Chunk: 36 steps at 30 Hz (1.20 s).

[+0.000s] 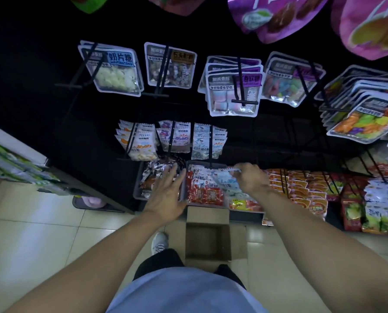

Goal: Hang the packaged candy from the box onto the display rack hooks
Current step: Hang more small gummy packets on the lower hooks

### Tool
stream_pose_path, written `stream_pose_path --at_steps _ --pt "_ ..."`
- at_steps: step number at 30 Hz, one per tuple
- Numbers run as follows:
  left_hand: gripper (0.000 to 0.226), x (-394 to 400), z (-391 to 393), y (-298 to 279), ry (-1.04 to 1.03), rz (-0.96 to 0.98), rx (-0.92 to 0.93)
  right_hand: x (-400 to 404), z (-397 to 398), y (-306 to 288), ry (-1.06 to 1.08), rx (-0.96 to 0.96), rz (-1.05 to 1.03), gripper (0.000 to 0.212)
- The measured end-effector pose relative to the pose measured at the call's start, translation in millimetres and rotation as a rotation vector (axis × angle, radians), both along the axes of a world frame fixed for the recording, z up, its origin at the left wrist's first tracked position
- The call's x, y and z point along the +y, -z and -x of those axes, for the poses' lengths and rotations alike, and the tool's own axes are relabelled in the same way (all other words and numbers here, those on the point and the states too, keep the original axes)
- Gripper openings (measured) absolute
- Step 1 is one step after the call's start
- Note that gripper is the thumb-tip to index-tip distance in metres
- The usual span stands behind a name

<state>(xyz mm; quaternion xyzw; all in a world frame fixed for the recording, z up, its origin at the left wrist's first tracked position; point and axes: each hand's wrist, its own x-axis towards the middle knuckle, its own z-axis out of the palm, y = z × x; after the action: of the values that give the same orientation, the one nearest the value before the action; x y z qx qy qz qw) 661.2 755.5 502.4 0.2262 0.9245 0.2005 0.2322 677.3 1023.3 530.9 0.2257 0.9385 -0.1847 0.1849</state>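
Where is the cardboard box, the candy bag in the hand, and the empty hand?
cardboard box [207, 241]: head view, on its dark inside bottom.
candy bag [225, 181]: head view, on its pale blue front, left of the holding fingers.
left hand [166, 195]: head view, on the back of the hand.

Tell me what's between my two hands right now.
In the head view, red candy packs in a grey bin lie between the open left hand and the right hand, which pinches a pale blue packet.
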Motion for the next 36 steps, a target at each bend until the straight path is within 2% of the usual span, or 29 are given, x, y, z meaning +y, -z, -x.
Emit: stream_pose_path --at_steps 4,13,20,25,30,36 --pt "0.093 -4.0 18.4 5.8 0.005 0.079 0.051 -5.3 27.4 -0.4 -0.002 0.012 0.07 0.029" --pt "0.089 -24.5 32.3 22.3 0.124 0.067 0.049 -11.5 50.5 29.5 0.061 -0.026 0.23 0.034" --pt "0.084 -33.1 37.1 28.8 0.152 0.02 -0.029 -18.0 58.2 38.5 0.093 -0.045 0.202 0.037" --pt "0.066 -35.9 38.6 31.4 0.136 -0.064 -0.037 -16.4 57.9 46.7 0.154 -0.067 0.231 0.046" --pt "0.059 -36.9 38.0 26.3 0.148 -0.052 -0.057 -14.6 53.4 45.9 0.202 -0.038 0.281 0.049" --pt "0.052 -35.7 36.8 22.4 0.146 -0.033 -0.055 -10.5 53.0 46.4 0.14 -0.029 0.231 0.048"
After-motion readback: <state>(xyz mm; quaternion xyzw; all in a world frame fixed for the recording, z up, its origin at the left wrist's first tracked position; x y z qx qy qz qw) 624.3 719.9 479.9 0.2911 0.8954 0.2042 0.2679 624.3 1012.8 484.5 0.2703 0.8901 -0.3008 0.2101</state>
